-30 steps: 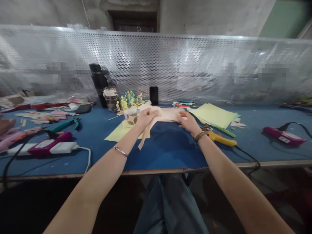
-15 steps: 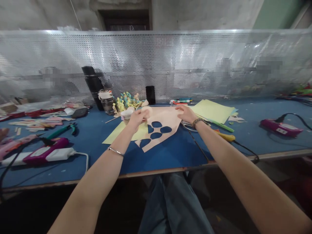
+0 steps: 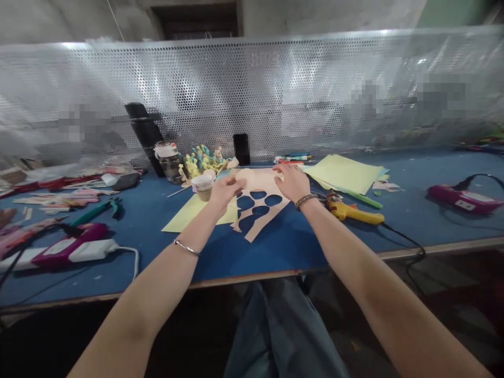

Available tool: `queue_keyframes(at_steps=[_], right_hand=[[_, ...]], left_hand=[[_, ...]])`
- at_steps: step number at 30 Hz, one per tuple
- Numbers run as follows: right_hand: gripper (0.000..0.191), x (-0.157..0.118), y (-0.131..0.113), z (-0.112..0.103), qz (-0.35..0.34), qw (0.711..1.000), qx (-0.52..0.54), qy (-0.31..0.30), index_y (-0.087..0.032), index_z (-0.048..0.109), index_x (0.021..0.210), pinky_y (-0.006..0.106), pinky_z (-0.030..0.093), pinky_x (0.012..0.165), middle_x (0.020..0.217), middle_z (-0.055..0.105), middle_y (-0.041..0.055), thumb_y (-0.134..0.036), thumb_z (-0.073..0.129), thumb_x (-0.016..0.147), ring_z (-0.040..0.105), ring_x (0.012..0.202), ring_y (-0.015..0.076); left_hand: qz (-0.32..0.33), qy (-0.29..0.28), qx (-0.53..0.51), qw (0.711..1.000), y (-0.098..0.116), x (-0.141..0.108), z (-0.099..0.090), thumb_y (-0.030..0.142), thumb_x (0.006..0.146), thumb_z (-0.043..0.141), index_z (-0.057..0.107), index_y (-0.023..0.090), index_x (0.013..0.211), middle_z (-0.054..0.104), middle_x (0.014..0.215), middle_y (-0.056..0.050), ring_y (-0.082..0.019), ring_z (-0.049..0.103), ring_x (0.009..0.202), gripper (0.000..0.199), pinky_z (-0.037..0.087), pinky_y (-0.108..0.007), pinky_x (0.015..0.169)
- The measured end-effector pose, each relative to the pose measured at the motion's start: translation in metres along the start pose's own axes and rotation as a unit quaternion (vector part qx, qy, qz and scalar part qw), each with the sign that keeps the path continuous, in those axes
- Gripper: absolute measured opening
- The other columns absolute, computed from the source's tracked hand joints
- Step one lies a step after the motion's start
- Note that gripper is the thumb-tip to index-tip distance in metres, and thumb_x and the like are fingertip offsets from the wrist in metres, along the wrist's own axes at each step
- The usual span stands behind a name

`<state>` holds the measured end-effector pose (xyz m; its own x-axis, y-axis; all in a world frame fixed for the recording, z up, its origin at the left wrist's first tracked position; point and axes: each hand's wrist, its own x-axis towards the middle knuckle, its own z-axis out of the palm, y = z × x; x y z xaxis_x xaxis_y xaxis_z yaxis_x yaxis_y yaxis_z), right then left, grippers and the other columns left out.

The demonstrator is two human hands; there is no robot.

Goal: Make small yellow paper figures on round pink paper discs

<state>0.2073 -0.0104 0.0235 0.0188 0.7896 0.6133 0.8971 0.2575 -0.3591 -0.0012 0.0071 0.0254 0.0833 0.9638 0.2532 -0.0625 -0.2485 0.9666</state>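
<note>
The holed peach paper sheet point(image 3: 258, 180) had turned since the earlier frame. The left hand point(image 3: 224, 191) seemed to pinch its edge, though I couldn't be sure, beside a small cup point(image 3: 203, 187); the right hand point(image 3: 290, 182) lay open on it. The sheet sat on the blue workbench point(image 3: 283, 252), a yellow glue gun point(image 3: 353, 213) nearby.

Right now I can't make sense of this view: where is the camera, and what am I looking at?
This comes from one camera worn on a person's head, looking down at their own bare arms. Their left hand and right hand both touch a peach paper sheet with rounded holes cut in it, lying on a blue worktable. Beside the left hand is a small cup-like object. Nearby lie pale yellow paper and a yellow glue gun, with a black phone standing before a perforated metal screen.
</note>
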Motion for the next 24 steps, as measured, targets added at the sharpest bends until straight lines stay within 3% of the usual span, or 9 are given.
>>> queue_keyframes(at_steps=[2, 4, 6, 9, 12, 15, 18, 21, 24], right_hand=[[0.025, -0.001, 0.011, -0.003, -0.019, 0.993, 0.012, -0.116, -0.023, 0.066, 0.102, 0.039, 0.044, 0.089, 0.103, 0.067, 0.0048, -0.030, 0.062, 0.078, 0.059, 0.099, 0.0235], [0.028, -0.001, 0.022, -0.008, -0.029, 0.988, -0.003, -0.153, -0.025, 0.068, 0.099, 0.040, 0.044, 0.090, 0.105, 0.066, 0.0049, -0.039, 0.066, 0.074, 0.058, 0.099, 0.0239], [0.032, -0.001, 0.031, -0.016, 0.008, 0.993, -0.028, -0.118, -0.023, 0.068, 0.102, 0.041, 0.044, 0.091, 0.108, 0.064, 0.0078, -0.040, 0.064, 0.075, 0.058, 0.102, 0.0254], [0.043, -0.001, 0.043, -0.026, 0.134, 0.987, -0.075, -0.046, -0.020, 0.062, 0.116, 0.045, 0.045, 0.088, 0.118, 0.057, 0.0151, -0.038, 0.061, 0.076, 0.058, 0.103, 0.0300], [0.058, -0.002, 0.054, -0.026, 0.209, 0.974, -0.079, -0.048, -0.015, 0.057, 0.123, 0.051, 0.044, 0.088, 0.119, 0.056, 0.0203, -0.039, 0.066, 0.071, 0.057, 0.105, 0.0352], [0.059, 0.001, 0.062, -0.017, 0.183, 0.979, 0.037, -0.087, -0.009, 0.057, 0.121, 0.044, 0.047, 0.087, 0.112, 0.062, 0.0194, -0.028, 0.069, 0.067, 0.060, 0.101, 0.0305], [0.050, 0.007, 0.062, -0.010, 0.155, 0.980, 0.094, -0.082, -0.010, 0.058, 0.119, 0.033, 0.050, 0.081, 0.094, 0.070, 0.0102, -0.015, 0.061, 0.069, 0.065, 0.084, 0.0199], [0.038, 0.012, 0.063, -0.008, 0.150, 0.982, 0.114, -0.028, -0.013, 0.065, 0.109, 0.031, 0.051, 0.080, 0.082, 0.071, 0.0060, -0.011, 0.053, 0.073, 0.066, 0.077, 0.0174], [0.031, 0.012, 0.069, -0.007, 0.163, 0.984, 0.075, 0.005, -0.014, 0.068, 0.104, 0.037, 0.048, 0.088, 0.096, 0.070, 0.0099, -0.018, 0.056, 0.075, 0.065, 0.093, 0.0228]], left_hand=[[0.017, 0.045, -0.031, 0.998, 0.004, 0.004, -0.006, 0.025, 0.059, 0.075, 0.065, 0.015, 0.073, 0.063, 0.071, 0.000, -0.009, 0.056, 0.063, 0.020, 0.047, -0.022, 0.065], [0.025, 0.112, -0.050, 0.992, 0.010, 0.008, -0.012, 0.025, 0.061, 0.073, 0.064, 0.016, 0.075, 0.063, 0.069, 0.000, -0.009, 0.057, 0.062, 0.020, 0.045, -0.021, 0.063], [0.015, 0.151, -0.065, 0.986, 0.015, 0.011, -0.018, 0.024, 0.062, 0.072, 0.062, 0.017, 0.075, 0.064, 0.068, 0.001, -0.009, 0.059, 0.064, 0.018, 0.045, -0.020, 0.063], [0.006, 0.161, -0.069, 0.984, 0.020, 0.013, -0.023, 0.025, 0.065, 0.070, 0.058, 0.018, 0.070, 0.064, 0.069, 0.000, -0.010, 0.062, 0.067, 0.015, 0.045, -0.019, 0.063], [0.033, 0.168, -0.007, 0.985, 0.022, 0.015, -0.027, 0.027, 0.067, 0.069, 0.059, 0.017, 0.067, 0.061, 0.066, 0.001, -0.009, 0.057, 0.062, 0.014, 0.041, -0.018, 0.058], [0.080, 0.200, 0.064, 0.974, 0.025, 0.015, -0.031, 0.028, 0.067, 0.068, 0.063, 0.016, 0.067, 0.055, 0.059, 0.003, -0.008, 0.047, 0.054, 0.013, 0.035, -0.018, 0.050], [0.076, 0.214, 0.068, 0.971, 0.026, 0.016, -0.032, 0.027, 0.068, 0.067, 0.062, 0.015, 0.065, 0.047, 0.049, 0.005, -0.007, 0.040, 0.047, 0.013, 0.029, -0.018, 0.044], [0.064, 0.161, 0.050, 0.984, 0.021, 0.018, -0.030, 0.027, 0.067, 0.068, 0.062, 0.015, 0.065, 0.048, 0.048, 0.005, -0.006, 0.041, 0.045, 0.014, 0.030, -0.017, 0.044], [0.062, 0.120, 0.062, 0.989, 0.013, 0.020, -0.027, 0.029, 0.066, 0.070, 0.063, 0.015, 0.067, 0.051, 0.050, 0.004, -0.007, 0.046, 0.047, 0.015, 0.034, -0.016, 0.045]])
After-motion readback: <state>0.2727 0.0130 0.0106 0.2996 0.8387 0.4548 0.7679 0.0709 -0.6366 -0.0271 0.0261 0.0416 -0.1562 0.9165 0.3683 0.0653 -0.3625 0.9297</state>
